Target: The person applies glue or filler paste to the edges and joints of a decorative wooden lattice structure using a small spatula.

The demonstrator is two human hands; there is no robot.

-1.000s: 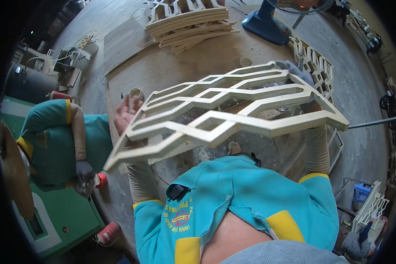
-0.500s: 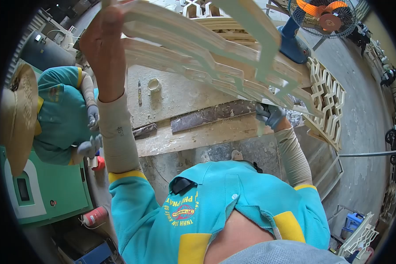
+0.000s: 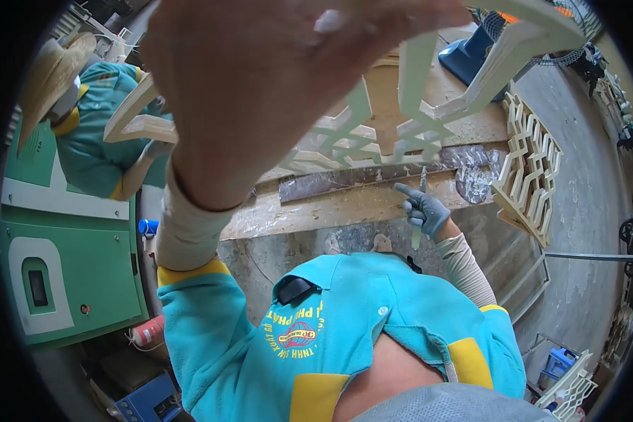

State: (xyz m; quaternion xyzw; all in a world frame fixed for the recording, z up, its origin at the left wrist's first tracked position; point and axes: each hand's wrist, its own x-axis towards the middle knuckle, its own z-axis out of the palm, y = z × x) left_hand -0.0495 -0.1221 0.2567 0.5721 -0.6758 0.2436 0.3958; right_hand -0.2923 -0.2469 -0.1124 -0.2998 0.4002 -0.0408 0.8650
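Observation:
My bare left hand (image 3: 274, 84) is raised very close to the camera and grips a pale wooden lattice panel (image 3: 415, 91), which is tilted up over the workbench (image 3: 330, 207). My right hand (image 3: 425, 211) wears a grey glove and is low at the bench's front edge, apart from the panel. Its index finger points left, and it holds a thin flat blade-like tool (image 3: 423, 179). Most of the panel's left part is hidden behind my left hand.
A co-worker in a teal shirt and straw hat (image 3: 84, 133) stands at the left beside a green machine (image 3: 56, 246). More lattice panels (image 3: 531, 169) lean at the bench's right end. A blue fan base (image 3: 471, 53) sits on the bench's far side. A red canister (image 3: 148, 330) lies on the floor.
My left hand has swung the panel up from flat in front of me to close before the camera. My right hand has left the panel and dropped to the bench edge.

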